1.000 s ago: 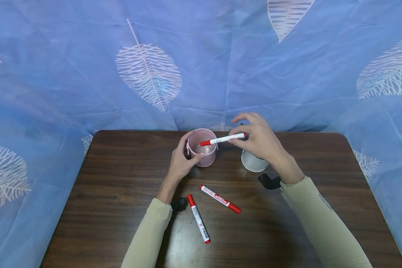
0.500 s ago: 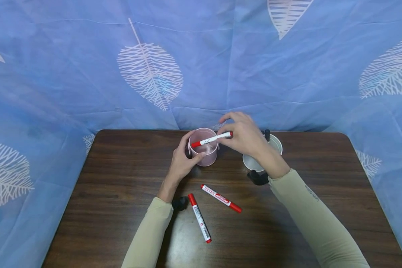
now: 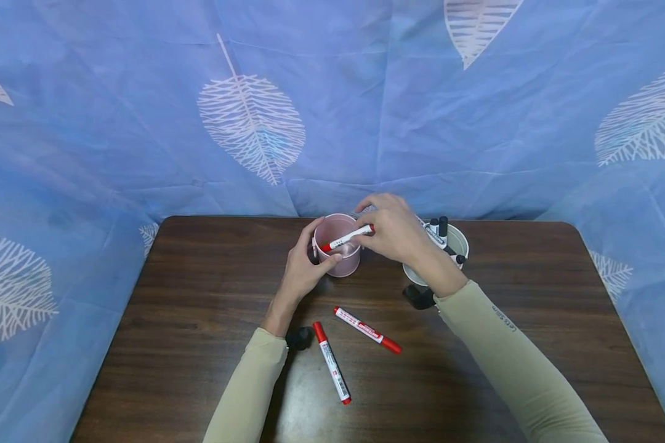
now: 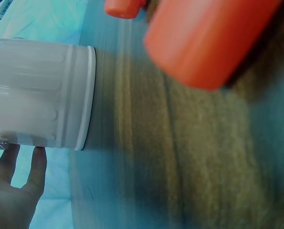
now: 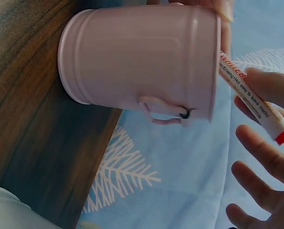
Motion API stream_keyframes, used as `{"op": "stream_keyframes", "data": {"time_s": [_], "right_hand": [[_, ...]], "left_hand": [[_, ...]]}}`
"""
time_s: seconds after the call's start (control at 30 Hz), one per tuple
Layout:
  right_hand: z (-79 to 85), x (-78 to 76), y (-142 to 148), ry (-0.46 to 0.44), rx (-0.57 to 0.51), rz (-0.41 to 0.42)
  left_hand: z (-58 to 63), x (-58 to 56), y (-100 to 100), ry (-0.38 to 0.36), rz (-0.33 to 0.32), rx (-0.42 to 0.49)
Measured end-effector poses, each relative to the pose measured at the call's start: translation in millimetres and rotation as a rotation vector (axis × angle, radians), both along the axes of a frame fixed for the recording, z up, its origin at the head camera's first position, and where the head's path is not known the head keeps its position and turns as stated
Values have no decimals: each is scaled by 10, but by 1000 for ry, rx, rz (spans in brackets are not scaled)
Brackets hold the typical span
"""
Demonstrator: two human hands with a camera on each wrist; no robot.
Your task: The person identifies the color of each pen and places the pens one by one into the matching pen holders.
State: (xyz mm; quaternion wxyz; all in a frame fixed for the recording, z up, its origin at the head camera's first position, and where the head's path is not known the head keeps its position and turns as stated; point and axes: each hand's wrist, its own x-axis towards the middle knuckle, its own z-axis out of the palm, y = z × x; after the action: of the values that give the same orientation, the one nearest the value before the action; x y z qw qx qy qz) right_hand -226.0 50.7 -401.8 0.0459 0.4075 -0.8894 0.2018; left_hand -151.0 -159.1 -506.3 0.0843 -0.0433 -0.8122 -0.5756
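A small pink metal bucket [image 3: 345, 266] stands upright near the table's far edge. My left hand [image 3: 300, 272] grips its left side, with the thumb at the front. Above its mouth, my right hand [image 3: 392, 229] pinches a red whiteboard marker [image 3: 350, 236] by the rear end, between thumb and index finger. The marker slants down to the left, its red cap inside the rim. In the right wrist view, the bucket wall [image 5: 137, 57] hides that cap, and the other fingers [image 5: 261, 183] are spread apart.
Two more red markers, one [image 3: 332, 364] pointing toward me and one [image 3: 367, 330] slanting right, lie on the dark wooden table [image 3: 199, 326]. Behind my right wrist stands a white bucket [image 3: 412, 273] with several black-capped markers [image 3: 443, 226]. A blue leaf-patterned cloth [image 3: 343, 111] hangs behind the table.
My right hand has moved left with the marker, away from the white bucket, and lowered its cap into the pink bucket's mouth. The black-capped markers came into sight. My left hand stays on the bucket.
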Motion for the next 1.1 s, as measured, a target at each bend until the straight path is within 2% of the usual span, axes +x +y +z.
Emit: {"op": "stream_keyframes", "data": {"time_s": [0.17,0.33,0.63,0.87,1.1], "right_hand": [[-39,12,0,24,3,-4],[-64,31,36,51,-46,-6],[-85,95,85,91,-128,38],[-99,160,154,132,-117,48],[-183,307,272,95,-97,4]], "left_hand": [[17,8,-8,7,-3,-12],[26,13,-7,15,-8,6],[38,25,-9,-6,-6,11],[43,15,8,-7,1,25],[26,-2,21,-5,1,34]]}}
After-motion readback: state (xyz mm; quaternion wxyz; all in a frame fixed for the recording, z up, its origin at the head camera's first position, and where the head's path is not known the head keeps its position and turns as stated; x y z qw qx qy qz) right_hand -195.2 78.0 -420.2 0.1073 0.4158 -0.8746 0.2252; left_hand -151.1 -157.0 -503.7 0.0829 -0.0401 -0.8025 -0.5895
